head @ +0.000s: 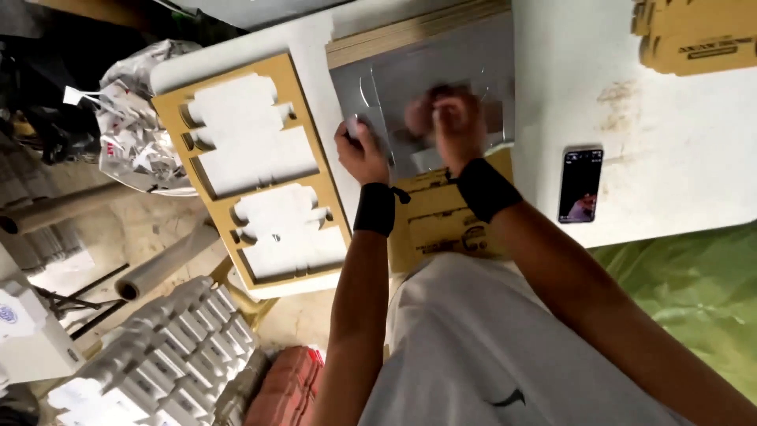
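Both my hands reach over a grey die-cut sheet (465, 63) that lies on a white table (686, 181). My left hand (361, 150) pinches the sheet's left edge. My right hand (453, 122) is blurred by motion and presses down on the middle of the sheet with closed fingers. Each wrist wears a black wristband. A brown flat cardboard piece (441, 225) lies under my wrists at the table's near edge.
A brown cardboard frame with punched-out shapes (244, 170) lies left of the sheet. A dark phone (581, 184) rests on the table at right. Brown folded boxes (694, 35) sit at top right. White stacked pieces (169, 347), rolls and bags crowd the floor at left.
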